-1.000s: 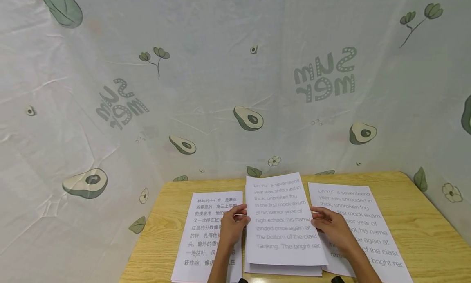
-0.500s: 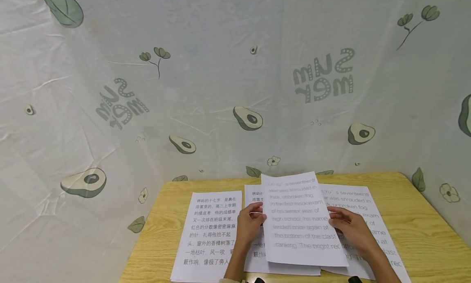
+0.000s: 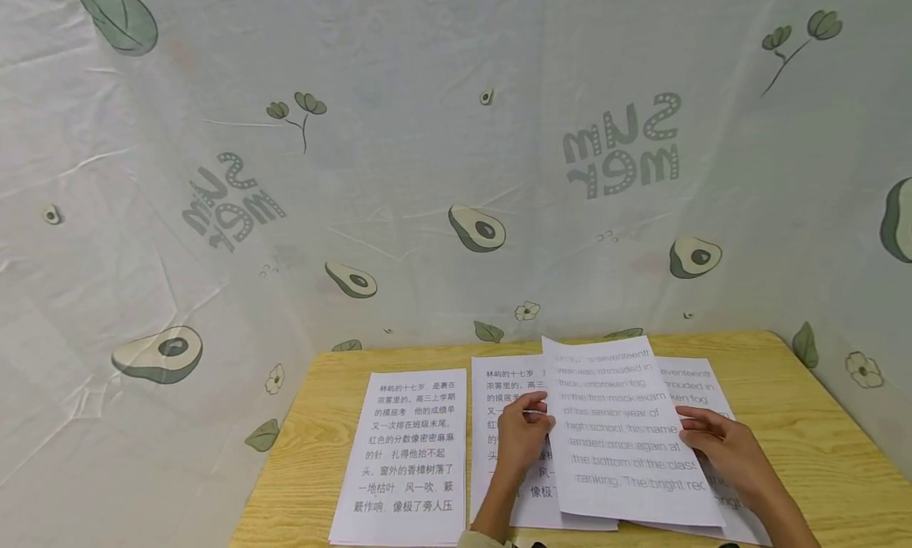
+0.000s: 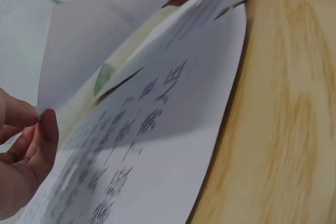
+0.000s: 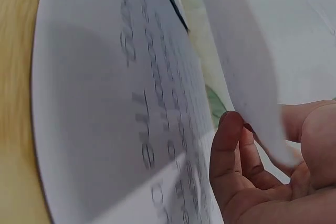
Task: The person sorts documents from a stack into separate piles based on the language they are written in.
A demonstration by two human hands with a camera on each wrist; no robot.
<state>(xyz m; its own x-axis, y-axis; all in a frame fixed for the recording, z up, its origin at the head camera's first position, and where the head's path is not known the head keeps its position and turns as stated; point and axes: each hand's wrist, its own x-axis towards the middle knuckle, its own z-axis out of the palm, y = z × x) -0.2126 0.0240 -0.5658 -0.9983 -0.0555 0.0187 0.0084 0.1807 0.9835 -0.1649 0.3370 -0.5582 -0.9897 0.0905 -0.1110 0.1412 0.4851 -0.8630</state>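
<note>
1 sheet [image 3: 613, 421] raised above worktop [image 3: 292, 469], overlapping middle page [image 3: 492, 473] and right page [image 3: 689, 376] in head view. Left grip [image 3: 520, 437] pinches left edge, right grip [image 3: 725, 449] right edge: opposite hold, likely against sagging. Left page [image 3: 406, 453] lies uncovered just beside middle page, presumably spaced for reading.

Held sheet [image 3: 630, 429] is white, grey lettering; left sheet [image 3: 402, 457] white, dark characters. Table [image 3: 295, 453] yellow-brown, wood-grained. Cloth [image 3: 399, 192] pale grey, green avocado print.
</note>
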